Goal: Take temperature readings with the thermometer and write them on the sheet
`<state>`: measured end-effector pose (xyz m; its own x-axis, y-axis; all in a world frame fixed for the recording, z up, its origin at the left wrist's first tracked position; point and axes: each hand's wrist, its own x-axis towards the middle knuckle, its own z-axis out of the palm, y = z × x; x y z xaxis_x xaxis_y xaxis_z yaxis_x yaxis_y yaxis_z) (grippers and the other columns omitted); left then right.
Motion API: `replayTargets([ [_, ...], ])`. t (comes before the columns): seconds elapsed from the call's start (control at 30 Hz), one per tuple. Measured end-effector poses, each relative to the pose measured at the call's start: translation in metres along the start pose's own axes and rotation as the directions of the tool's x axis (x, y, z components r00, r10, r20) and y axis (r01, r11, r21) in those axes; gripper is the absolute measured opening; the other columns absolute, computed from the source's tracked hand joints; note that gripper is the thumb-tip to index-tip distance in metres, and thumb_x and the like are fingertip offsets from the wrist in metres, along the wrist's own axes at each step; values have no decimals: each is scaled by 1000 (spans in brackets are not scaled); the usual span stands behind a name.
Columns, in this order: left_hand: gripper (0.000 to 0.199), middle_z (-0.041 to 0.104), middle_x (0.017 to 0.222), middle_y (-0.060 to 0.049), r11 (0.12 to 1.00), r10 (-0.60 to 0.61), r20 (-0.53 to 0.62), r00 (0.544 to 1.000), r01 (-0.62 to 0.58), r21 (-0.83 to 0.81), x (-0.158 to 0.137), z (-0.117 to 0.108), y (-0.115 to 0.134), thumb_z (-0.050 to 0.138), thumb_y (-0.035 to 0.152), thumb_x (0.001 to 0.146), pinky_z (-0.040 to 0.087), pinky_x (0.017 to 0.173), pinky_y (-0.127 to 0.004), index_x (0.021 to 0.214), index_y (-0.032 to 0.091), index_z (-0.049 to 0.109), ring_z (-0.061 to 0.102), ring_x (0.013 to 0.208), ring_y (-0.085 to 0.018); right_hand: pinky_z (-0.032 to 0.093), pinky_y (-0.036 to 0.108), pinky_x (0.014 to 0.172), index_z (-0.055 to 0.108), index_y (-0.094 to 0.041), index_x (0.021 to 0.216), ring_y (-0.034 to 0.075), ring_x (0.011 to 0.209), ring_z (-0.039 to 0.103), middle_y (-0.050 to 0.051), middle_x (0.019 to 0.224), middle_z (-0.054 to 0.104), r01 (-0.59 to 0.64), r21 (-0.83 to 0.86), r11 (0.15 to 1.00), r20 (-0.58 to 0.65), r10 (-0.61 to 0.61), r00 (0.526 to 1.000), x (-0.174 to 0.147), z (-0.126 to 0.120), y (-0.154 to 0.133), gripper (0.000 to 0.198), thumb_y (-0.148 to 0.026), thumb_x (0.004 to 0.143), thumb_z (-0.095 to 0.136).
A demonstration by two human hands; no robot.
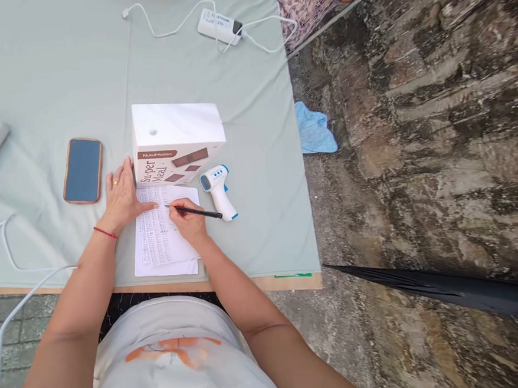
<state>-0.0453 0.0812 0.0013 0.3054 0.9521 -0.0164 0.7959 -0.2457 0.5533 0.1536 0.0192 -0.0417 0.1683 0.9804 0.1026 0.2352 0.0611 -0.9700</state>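
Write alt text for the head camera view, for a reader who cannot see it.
Seen from above, a person's right hand holds a black pen on a handwritten sheet while the left hand lies flat on it. Around it on the cloth-covered table: a white carton, an infrared thermometer and a phone.

I am seated outdoors at what looks like a makeshift check-in desk. My pale green cloth-covered tabletop [243, 100] stands beside rough, weathered stone ground [422, 117], with grey paving bricks [10, 318] at my left. A white and blue infrared thermometer [218, 191], a handwritten paper list [158, 236] and a white power strip [219, 25] lie on it.
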Motion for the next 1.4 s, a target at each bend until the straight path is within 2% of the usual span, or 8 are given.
replayTargets([
  [0.8, 141, 27, 175, -23, 1000, -7, -4, 1000, 7, -5, 0, 0, -1, 92, 51, 73, 7, 134, -71, 169, 23, -6, 24, 164, -46, 55, 32, 68, 65, -25, 79, 17, 66, 60, -1, 72, 67, -31, -57, 998, -12, 31, 999, 1, -1, -3, 8, -33, 80, 62],
  [1.03, 143, 26, 175, -24, 1000, -4, 5, 1000, 4, -4, -1, -3, 3, 92, 49, 74, 8, 134, -71, 169, 23, -12, 23, 164, -45, 51, 32, 64, 64, -25, 77, 17, 63, 59, -1, 70, 66, 14, -37, 999, -37, -15, 999, 1, 0, -6, 14, -37, 79, 59],
  [1.4, 142, 27, 175, -23, 1000, -23, 3, 1000, 23, -21, 0, -4, 3, 94, 50, 72, 7, 134, -71, 170, 23, -5, 24, 164, -44, 53, 32, 66, 63, -25, 78, 17, 64, 58, -1, 71, 66, -2, -70, 998, -42, -1, 999, 0, -2, -3, 10, -34, 79, 59],
])
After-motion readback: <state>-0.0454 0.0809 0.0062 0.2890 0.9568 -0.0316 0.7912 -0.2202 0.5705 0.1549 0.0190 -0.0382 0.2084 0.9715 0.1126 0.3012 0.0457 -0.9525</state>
